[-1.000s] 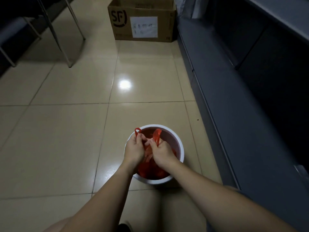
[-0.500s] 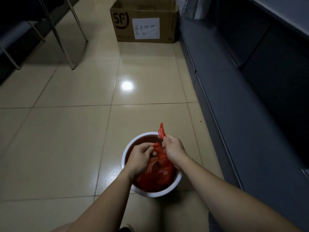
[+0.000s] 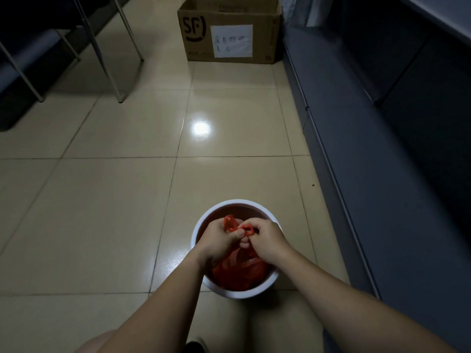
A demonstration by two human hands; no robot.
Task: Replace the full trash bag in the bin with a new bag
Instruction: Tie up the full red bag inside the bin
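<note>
A round white bin (image 3: 204,225) stands on the tiled floor just in front of me. Inside it sits a red plastic trash bag (image 3: 242,270), bunched and full. My left hand (image 3: 219,238) and my right hand (image 3: 267,238) meet over the middle of the bin, each gripping one of the bag's red handle loops (image 3: 237,226). The two loops cross between my thumbs. The lower part of the bag is hidden by my wrists and the bin wall.
A brown cardboard box (image 3: 229,34) with a white paper label stands on the floor at the back. Dark grey cabinets (image 3: 382,149) run along the right side. Metal chair legs (image 3: 107,59) stand at the far left. My knees show at the bottom edge.
My right hand, which held one handle raised above the bin, has come down to meet the left. The two handle loops are now crossed between both hands.
</note>
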